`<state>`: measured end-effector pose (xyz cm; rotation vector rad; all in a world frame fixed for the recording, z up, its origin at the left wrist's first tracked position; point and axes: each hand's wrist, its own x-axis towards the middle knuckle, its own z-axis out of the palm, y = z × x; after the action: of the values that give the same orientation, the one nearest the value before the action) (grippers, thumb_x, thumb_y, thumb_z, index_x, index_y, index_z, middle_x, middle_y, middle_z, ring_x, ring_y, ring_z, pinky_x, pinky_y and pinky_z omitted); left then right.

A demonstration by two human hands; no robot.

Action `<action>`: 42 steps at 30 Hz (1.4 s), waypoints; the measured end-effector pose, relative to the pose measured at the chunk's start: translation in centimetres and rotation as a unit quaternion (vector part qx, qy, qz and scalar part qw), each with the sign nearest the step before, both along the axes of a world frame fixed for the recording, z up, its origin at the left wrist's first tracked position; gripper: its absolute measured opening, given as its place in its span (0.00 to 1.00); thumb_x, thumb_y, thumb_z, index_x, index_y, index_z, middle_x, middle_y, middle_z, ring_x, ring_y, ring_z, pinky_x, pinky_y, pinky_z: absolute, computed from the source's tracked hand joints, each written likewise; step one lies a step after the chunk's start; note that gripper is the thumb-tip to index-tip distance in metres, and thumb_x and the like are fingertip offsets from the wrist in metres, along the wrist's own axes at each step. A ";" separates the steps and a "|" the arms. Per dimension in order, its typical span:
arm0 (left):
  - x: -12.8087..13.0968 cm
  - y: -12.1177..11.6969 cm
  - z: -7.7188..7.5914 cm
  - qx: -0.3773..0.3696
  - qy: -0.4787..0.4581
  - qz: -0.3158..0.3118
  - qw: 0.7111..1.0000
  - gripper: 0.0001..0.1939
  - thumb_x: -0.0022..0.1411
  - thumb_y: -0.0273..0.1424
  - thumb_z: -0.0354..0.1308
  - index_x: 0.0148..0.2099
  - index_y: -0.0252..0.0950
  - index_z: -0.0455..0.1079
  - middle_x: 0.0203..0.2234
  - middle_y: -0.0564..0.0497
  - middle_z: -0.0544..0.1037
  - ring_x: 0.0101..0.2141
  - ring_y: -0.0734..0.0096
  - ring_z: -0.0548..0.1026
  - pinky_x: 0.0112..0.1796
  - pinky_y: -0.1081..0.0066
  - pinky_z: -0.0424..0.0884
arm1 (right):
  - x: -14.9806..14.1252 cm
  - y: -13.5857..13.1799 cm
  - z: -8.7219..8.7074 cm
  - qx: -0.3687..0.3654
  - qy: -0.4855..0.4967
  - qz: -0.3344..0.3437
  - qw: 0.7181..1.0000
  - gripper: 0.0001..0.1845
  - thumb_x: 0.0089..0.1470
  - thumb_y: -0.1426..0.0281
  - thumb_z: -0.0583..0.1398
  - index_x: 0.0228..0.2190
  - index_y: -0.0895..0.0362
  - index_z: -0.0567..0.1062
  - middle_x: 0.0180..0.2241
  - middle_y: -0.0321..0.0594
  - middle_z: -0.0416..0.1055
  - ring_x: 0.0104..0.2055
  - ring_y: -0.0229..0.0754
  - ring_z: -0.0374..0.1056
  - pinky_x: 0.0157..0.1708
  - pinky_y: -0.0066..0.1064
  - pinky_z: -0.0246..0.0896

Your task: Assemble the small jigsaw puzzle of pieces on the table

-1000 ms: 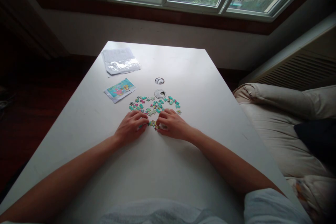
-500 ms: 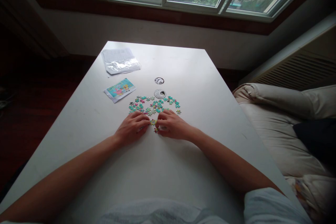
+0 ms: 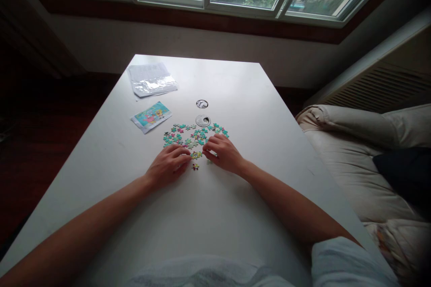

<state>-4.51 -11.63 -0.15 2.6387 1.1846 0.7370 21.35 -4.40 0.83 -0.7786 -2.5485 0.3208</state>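
Note:
A small yellow joined bit of jigsaw puzzle (image 3: pixel 195 155) with a cartoon face lies flat between my hands. My left hand (image 3: pixel 170 160) rests on the table with curled fingers, its fingertips at the bit's left end. From the other side, my right hand (image 3: pixel 222 153) brings thumb and fingertips together at its right end. A loose puzzle piece (image 3: pixel 195 167) in yellow and dark red sits just below. Beyond my hands spread many loose puzzle pieces (image 3: pixel 175 136), mostly teal and green with some pink. Pale pieces show partly under my right hand.
A picture card (image 3: pixel 152 116) with cartoon figures lies left of the pieces, and a clear plastic sleeve with papers (image 3: pixel 153 80) is behind it. Two round holes with covers (image 3: pixel 203 120) are set into the white table (image 3: pixel 235 85). A beige sofa (image 3: pixel 336 157) stands at right.
My right hand has shifted slightly up and right, uncovering more of the yellow bit and the loose piece below. That loose piece now sits a little further left. My left hand stays nearly put.

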 end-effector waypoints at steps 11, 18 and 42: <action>0.3 -0.4 0.5 -0.008 0.013 -0.027 1.000 0.12 0.70 0.28 0.54 0.51 0.42 0.74 0.49 0.48 0.79 0.52 0.60 0.72 0.56 0.57 0.69 | 4.4 5.1 -0.1 -0.019 0.100 -0.173 0.980 0.06 0.62 0.70 0.58 0.33 0.53 0.75 0.32 0.40 0.72 0.38 0.46 0.65 0.43 0.39 0.60; 0.3 -0.4 0.5 -0.018 0.025 -0.031 0.999 0.13 0.70 0.28 0.53 0.53 0.42 0.73 0.50 0.47 0.79 0.53 0.60 0.72 0.56 0.57 0.70 | 5.4 6.5 -2.0 -0.043 0.117 -0.215 0.969 0.06 0.60 0.70 0.59 0.32 0.53 0.76 0.32 0.40 0.72 0.39 0.47 0.65 0.42 0.39 0.62; 1.4 -1.5 0.7 -0.017 0.056 -0.069 0.996 0.16 0.70 0.29 0.53 0.58 0.42 0.69 0.55 0.46 0.76 0.57 0.57 0.70 0.57 0.54 0.68 | 4.3 6.1 -3.1 -0.031 0.094 -0.193 0.976 0.07 0.61 0.69 0.60 0.37 0.52 0.79 0.39 0.42 0.74 0.46 0.49 0.66 0.50 0.43 0.62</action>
<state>-3.06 -13.18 0.56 2.7306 1.0190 0.5469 25.66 1.66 -2.30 -1.1824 -2.1611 0.3285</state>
